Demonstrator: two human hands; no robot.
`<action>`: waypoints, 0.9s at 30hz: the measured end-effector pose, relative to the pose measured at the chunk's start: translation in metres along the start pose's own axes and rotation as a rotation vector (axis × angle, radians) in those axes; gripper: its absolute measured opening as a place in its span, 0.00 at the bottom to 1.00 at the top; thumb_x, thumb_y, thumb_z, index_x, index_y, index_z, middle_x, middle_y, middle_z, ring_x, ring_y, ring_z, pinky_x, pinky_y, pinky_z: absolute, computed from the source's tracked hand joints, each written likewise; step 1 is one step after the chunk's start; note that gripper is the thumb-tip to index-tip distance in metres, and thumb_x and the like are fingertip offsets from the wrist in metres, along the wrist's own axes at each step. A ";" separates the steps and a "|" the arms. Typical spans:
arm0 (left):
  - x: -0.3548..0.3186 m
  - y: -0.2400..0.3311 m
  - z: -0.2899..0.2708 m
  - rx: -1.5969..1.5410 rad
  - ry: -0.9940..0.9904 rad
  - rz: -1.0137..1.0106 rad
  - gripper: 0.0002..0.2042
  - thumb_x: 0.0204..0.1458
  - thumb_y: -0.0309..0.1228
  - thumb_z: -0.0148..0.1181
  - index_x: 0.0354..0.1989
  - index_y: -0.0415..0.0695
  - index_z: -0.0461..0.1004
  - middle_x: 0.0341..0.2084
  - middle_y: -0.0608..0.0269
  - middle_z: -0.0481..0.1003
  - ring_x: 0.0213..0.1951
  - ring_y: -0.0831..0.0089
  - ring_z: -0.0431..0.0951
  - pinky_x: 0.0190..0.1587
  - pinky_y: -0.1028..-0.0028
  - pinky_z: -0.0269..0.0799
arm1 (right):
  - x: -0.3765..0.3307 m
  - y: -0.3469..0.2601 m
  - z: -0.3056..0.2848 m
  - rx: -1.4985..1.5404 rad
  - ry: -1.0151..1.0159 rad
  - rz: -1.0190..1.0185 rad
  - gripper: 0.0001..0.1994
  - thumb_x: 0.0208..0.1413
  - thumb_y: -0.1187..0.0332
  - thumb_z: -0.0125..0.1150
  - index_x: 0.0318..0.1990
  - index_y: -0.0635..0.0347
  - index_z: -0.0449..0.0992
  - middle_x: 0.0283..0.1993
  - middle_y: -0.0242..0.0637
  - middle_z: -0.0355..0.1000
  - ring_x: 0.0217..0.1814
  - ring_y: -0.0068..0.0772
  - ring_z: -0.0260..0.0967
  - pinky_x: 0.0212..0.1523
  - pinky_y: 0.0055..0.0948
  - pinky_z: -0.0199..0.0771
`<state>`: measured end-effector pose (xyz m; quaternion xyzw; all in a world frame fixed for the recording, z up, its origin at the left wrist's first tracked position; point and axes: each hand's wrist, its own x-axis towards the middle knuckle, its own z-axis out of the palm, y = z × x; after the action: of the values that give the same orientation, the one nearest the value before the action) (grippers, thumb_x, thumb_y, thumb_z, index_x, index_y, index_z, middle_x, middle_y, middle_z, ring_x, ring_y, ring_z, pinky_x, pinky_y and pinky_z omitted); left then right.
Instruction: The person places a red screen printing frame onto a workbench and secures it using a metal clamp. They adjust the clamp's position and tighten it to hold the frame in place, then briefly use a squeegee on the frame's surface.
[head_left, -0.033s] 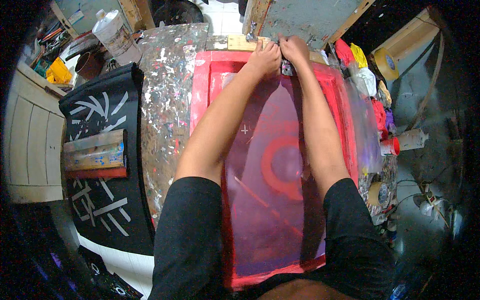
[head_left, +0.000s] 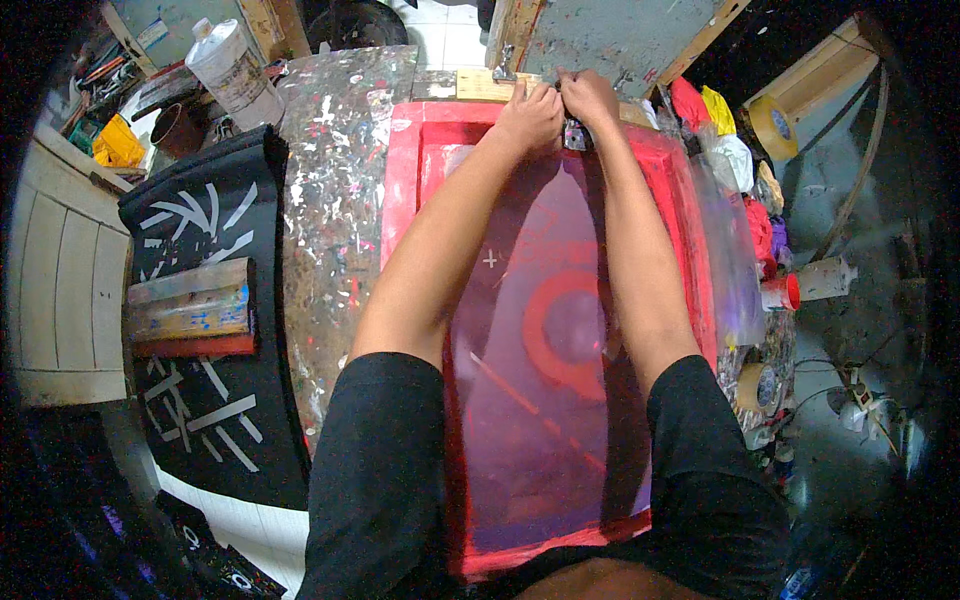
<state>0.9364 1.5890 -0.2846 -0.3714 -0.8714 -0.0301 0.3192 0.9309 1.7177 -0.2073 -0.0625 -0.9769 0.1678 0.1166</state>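
So the red screen frame (head_left: 402,190) sits on the paint-splattered desk (head_left: 335,200) right in front of the person, long axis running away from them, far short end near a pale wood strip (head_left: 485,86). Left grip (head_left: 533,120) and right grip (head_left: 590,97) are side by side up there, just beyond the metal clamp (head_left: 575,136). Fingers look curled on both, but the tips are hidden, so can't tell how far open either is or what it's holding.
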 end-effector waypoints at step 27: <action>0.000 -0.003 0.003 -0.108 0.040 -0.028 0.16 0.57 0.34 0.44 0.51 0.44 0.68 0.43 0.60 0.72 0.53 0.63 0.69 0.58 0.40 0.56 | 0.026 0.067 -0.010 0.838 -0.460 -0.060 0.11 0.59 0.63 0.60 0.35 0.64 0.81 0.21 0.32 0.73 0.20 0.21 0.68 0.21 0.26 0.66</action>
<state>0.9324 1.5875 -0.2867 -0.3753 -0.8669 -0.0887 0.3158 0.9138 1.7878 -0.2154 0.0568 -0.8269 0.5534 -0.0826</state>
